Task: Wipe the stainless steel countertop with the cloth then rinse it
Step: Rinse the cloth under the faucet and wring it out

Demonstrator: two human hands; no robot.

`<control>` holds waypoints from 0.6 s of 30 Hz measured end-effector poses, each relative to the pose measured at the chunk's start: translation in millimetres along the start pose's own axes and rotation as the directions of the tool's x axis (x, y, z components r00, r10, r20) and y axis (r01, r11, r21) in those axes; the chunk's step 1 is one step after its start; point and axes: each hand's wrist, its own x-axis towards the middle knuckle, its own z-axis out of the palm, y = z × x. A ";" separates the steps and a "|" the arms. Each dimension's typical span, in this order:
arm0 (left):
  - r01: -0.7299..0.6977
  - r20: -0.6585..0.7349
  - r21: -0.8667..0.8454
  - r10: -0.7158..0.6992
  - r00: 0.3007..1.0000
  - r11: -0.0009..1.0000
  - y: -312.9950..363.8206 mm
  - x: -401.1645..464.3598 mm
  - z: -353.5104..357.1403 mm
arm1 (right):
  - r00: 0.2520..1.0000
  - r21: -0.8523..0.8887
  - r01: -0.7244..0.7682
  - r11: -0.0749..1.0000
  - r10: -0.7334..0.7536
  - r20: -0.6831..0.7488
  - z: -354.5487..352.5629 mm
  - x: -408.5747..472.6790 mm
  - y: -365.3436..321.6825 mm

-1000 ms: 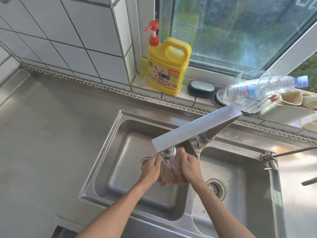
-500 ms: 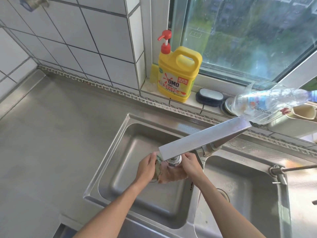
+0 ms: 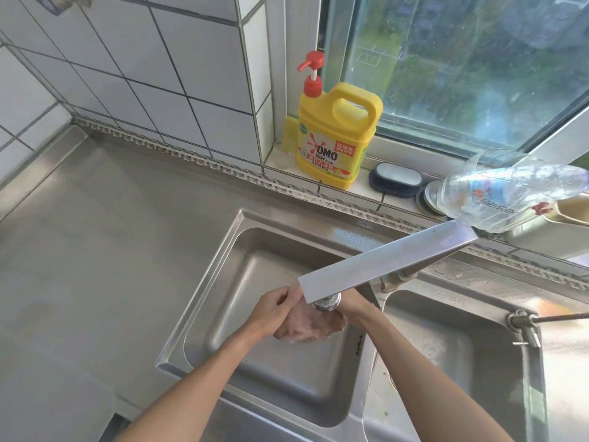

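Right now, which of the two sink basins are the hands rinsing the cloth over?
The left basin, nearer the bare countertop. Both the left hand and right hand hold the cloth there under the faucet spout; the right basin is unoccupied.

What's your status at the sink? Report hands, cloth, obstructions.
Left hand and right hand both gripping the cloth under the faucet, over the left basin. Faucet arm hides most of the right hand. Nothing blocking.

Bright daylight comes through the glass window (image 3: pixel 462 65) behind the double steel sink (image 3: pixel 204 282). Soft sheen lies on the grey steel worktop (image 3: pixel 95 250) left of the sink; an orange glare patch sits right of it. Tile lines bow toward the edges, and the picture is slightly soft.
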 end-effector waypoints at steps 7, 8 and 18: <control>0.084 0.012 -0.190 -0.083 0.996 0.978 8.9 -14.3 2.9 | 0.971 0.137 -0.239 0.961 0.241 0.007 7.1 5.4 32.3; 0.112 0.004 -0.238 -0.114 0.993 0.965 9.6 -16.0 1.6 | 0.959 0.162 -0.283 0.945 0.284 0.019 10.0 6.3 36.8; 0.226 0.001 -0.562 -0.273 0.962 0.796 19.5 -17.0 -8.2 | 0.953 0.567 -0.295 0.769 0.282 0.114 25.7 6.4 40.8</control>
